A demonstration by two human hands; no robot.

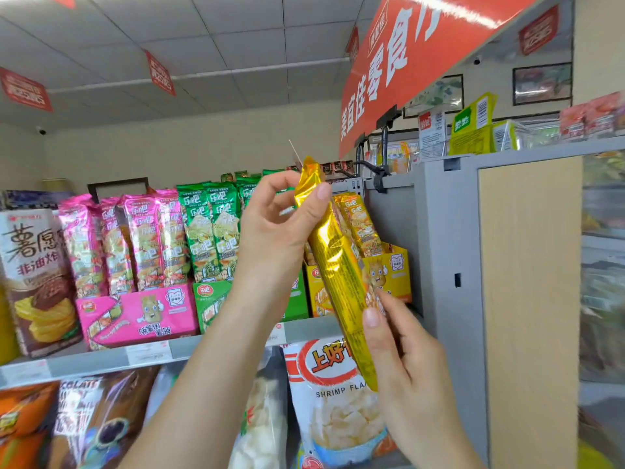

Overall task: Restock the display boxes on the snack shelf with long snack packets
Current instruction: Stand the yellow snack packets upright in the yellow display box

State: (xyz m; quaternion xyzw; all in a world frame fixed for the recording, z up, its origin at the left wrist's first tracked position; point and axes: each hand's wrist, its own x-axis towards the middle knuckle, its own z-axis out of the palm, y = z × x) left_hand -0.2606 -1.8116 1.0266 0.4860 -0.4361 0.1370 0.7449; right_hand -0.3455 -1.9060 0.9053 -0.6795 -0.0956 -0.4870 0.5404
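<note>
A long yellow snack packet (338, 272) stands nearly upright in front of the shelf, tilted a little to the left at its top. My left hand (280, 225) pinches its upper end between thumb and fingers. My right hand (402, 363) grips its lower end. Right behind it sits the yellow display box (392, 265) with a few yellow packets standing in it. To the left are a green display box (209, 302) and a pink display box (138, 316), both full of upright packets.
A grey shelf edge (101, 360) with price tags runs below the boxes. A grey and wood end panel (507, 265) stands close on the right. Bags of shrimp snacks (334, 411) hang on the shelf below. A red sign (406, 62) overhangs.
</note>
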